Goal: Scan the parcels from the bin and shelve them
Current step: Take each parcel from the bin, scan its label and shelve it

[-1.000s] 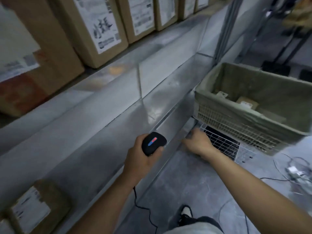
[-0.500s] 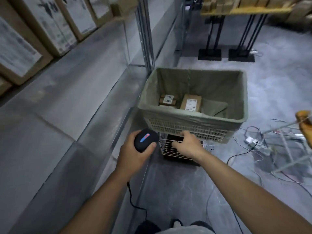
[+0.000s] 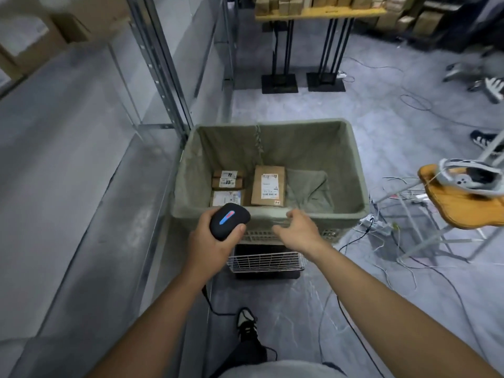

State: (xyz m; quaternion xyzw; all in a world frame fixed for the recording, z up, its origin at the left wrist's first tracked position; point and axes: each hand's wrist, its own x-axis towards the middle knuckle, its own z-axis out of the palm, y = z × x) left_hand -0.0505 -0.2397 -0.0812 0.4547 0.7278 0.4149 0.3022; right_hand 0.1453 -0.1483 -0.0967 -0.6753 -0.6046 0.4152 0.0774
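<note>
Four brown cardboard parcels with white labels lie flat on the floor of the cloth-lined bin, a wire basket draped in olive-green fabric. The largest flat brown parcel sits near the middle of the bin floor. To its left, toward the bin's left wall, two small narrow brown boxes lie touching side by side, and just nearer the front rim lies a white-labelled parcel, partly hidden behind the scanner. A folded patch of the green lining rests to the right of the largest parcel.

The left hand grips a black rounded handheld scanner with a blue and red light strip on top; fingers and thumb are curled round its body, and it is held over the bin's front left rim. A black cable hangs from below the hand to the floor.

The right hand is at the front rim of the bin, fingers loosely bent and holding nothing; whether they touch the rim cannot be told.

Under the bin's front edge a lower wire rack juts out. Grey metal shelving runs along the left side. On the grey floor to the right lie tangled white and black cables, beside an orange wooden seat carrying a white headset.
</note>
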